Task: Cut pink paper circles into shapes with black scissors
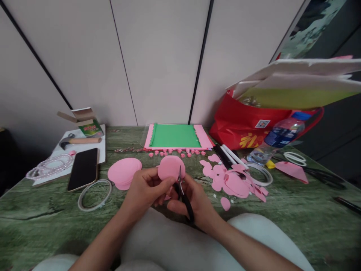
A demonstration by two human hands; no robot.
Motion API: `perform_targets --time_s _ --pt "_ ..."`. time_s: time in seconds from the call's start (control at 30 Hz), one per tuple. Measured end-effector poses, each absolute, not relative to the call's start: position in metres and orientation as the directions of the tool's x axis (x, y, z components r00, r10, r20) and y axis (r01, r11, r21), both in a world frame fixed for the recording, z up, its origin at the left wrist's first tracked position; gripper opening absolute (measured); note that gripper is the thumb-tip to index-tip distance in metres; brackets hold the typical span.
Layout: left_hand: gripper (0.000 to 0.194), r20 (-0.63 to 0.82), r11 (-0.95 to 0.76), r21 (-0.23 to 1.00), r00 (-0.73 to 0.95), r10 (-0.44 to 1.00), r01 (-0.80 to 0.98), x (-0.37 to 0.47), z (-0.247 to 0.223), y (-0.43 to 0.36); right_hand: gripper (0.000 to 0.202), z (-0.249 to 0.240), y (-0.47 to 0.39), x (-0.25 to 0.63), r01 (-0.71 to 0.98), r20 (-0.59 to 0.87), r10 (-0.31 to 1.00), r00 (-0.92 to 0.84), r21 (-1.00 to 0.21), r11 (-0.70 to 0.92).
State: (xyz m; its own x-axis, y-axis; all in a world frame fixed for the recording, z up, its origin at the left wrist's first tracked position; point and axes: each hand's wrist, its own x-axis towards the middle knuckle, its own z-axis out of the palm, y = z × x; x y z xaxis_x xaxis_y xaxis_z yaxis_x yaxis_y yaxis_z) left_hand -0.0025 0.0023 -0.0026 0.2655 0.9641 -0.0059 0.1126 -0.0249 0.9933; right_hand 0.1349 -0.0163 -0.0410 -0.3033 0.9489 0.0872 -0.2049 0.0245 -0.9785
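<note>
Between my two hands is a round pink paper piece [170, 167], pinched at its lower left by my left hand [149, 188]. My right hand [194, 201] is closed around black-handled scissors [186, 203], whose blades point up at the paper's right part. A stack of pink paper circles [124, 171] lies just left of my left hand. To the right of my right hand is a pile of pink paper scraps [234, 182], with a small pink piece [225, 203] in front of it. Small pink buds [180, 152] form a row beyond my hands.
Green and pink sheets [176, 135] lie at the back. On the left are a phone [83, 169], a tape roll [95, 195], beads [50, 167] and a hammer [80, 141]. A red bag [239, 120], a bottle [278, 141] and another tape roll [266, 175] are on the right.
</note>
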Motion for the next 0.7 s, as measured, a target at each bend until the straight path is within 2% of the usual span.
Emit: perform_targets --time_s 0.7 --pt "0.020 0.017 -0.047 0.991 0.231 0.973 0.122 -0.0045 -0.0033 0.0034 0.056 -0.0399 -0.0159 0.1386 -0.182 0.013 0.950 -0.312 -0.982 -0.046"
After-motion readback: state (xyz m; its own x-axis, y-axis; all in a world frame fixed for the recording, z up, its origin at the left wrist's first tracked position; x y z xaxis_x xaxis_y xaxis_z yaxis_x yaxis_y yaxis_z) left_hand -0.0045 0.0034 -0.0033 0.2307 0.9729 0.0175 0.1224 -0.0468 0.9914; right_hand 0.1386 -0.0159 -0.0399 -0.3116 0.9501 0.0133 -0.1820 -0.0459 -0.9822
